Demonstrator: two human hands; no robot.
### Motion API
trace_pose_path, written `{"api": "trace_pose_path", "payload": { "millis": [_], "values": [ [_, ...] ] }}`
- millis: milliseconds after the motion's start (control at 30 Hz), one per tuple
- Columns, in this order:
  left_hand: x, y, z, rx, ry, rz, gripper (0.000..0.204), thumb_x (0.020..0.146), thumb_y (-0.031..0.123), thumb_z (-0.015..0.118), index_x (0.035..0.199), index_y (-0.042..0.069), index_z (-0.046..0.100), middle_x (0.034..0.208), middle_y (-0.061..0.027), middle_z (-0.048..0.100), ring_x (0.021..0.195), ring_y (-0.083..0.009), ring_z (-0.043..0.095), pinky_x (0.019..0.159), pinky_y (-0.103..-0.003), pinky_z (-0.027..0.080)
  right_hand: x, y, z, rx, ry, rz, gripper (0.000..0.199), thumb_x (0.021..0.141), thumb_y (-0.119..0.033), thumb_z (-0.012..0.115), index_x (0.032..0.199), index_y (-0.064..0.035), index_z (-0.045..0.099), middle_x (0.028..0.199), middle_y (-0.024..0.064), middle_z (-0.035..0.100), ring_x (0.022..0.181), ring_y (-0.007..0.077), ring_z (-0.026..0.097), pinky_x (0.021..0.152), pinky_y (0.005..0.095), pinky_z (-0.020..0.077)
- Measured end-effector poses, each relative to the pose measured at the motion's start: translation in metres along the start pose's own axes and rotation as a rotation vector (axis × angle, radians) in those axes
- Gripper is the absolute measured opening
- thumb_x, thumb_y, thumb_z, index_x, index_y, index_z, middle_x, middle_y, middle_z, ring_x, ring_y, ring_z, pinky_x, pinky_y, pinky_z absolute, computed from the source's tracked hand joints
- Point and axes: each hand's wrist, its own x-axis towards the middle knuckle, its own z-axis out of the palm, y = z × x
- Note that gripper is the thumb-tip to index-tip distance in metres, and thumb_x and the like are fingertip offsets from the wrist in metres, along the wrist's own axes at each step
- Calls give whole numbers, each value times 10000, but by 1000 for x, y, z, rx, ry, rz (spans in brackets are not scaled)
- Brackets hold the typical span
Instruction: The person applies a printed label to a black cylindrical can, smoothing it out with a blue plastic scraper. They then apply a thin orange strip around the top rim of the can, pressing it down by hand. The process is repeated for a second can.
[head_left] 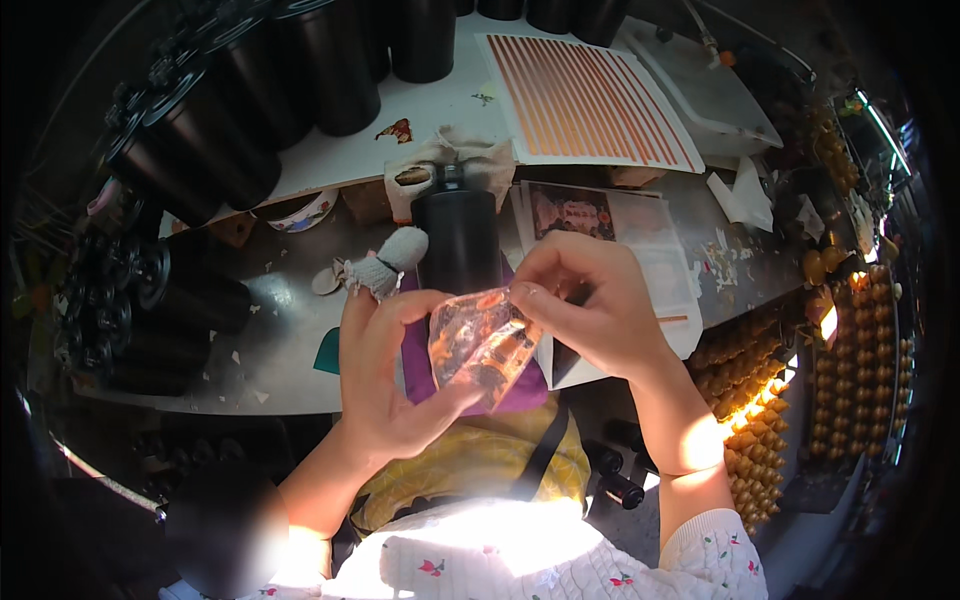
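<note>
A shiny see-through film [480,345] printed in orange and dark tones hangs between my two hands. My left hand [385,385] grips its left and lower edge, with the thumb laid along the bottom. A grey knit cover [400,255] with a dark band is on one of that hand's fingers. My right hand [595,305] pinches the film's upper right corner between thumb and fingers. Just beyond the film, a black cylinder [455,230] points away from me, its far end at a cloth-draped support [490,165]. Purple cloth [417,360] shows under the hands.
Several black cylinders [335,75] stand on the white shelf [440,110], beside a sheet of orange-red strips [590,100]. More black cylinders [180,320] lie at left. Printed sheets [650,250] lie at right on the metal table [285,375]. Racks of gold knobbed pieces [850,390] stand far right.
</note>
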Motion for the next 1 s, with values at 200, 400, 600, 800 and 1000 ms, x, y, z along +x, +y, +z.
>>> {"api": "trace_pose_path", "payload": {
  "millis": [200,400,600,800,1000],
  "values": [
    [19,-50,26,-100,214,-204,96,838,90,715,874,22,657,903,-93,549,860,-218,490,822,-315,395,40,25,1,82,-37,21,160,865,-149,713,866,-1,654,684,4,624,646,55,571,589,237,423],
    [40,-62,32,-209,239,-291,184,913,136,654,783,37,571,731,-25,546,815,-178,469,1169,-485,194,69,32,-5,88,-93,44,184,897,-167,700,834,-14,618,695,0,623,655,55,583,561,239,419],
    [47,-69,30,-177,178,-310,254,957,192,619,771,32,552,745,-10,541,833,-152,484,1188,-487,161,72,57,-5,458,-65,145,209,940,-250,682,907,-55,615,783,-1,654,711,40,602,564,201,403],
    [19,-57,30,-575,236,-495,462,1053,441,432,910,27,579,866,-12,552,934,-138,532,1152,-409,222,7,60,20,595,-48,277,191,924,-188,716,974,-29,621,877,11,637,797,81,600,725,246,487],
    [0,-50,31,-662,141,-525,159,981,121,646,918,25,535,1099,-27,426,914,-87,565,905,-235,443,-19,56,39,416,46,267,169,876,-138,755,903,-67,603,850,-38,567,761,40,524,662,206,417]
  ]
}}
